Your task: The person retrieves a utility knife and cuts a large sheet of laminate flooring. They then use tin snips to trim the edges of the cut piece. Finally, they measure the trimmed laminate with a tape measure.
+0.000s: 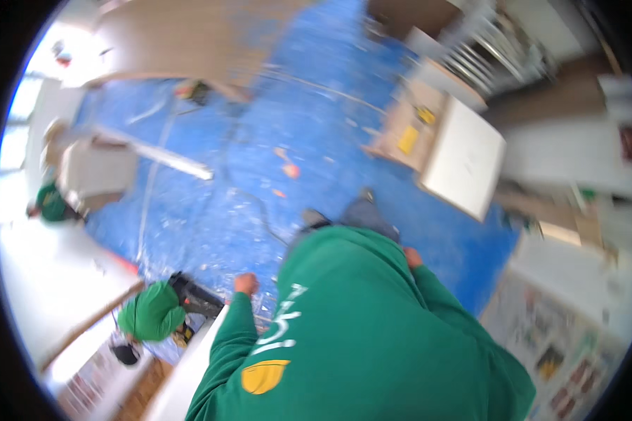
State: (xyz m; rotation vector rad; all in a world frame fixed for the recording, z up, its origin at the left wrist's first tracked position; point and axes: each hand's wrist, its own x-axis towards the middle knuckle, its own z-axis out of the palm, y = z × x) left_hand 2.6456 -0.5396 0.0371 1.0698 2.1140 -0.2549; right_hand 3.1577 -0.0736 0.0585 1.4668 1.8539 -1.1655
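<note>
My left hand (246, 283) hangs at my left side above the blue floor, its fingers curled in and nothing visible in them. It is nearest to the edge of a long white surface (205, 344). Low at my right hip is my right hand (413, 257), partly covered by my green sweatshirt (393, 337); its fingers are too hidden and blurred to make out. My feet (314, 217) stand on the blue floor (330, 161).
Ahead right, a white panel (465, 158) adjoins a brown board bearing a yellow tool (425, 114). A large wooden table (182, 42) stands far left. A dark cable (256, 203) and orange scraps (290, 170) lie on the floor. A green-clad person (151, 312) is at left.
</note>
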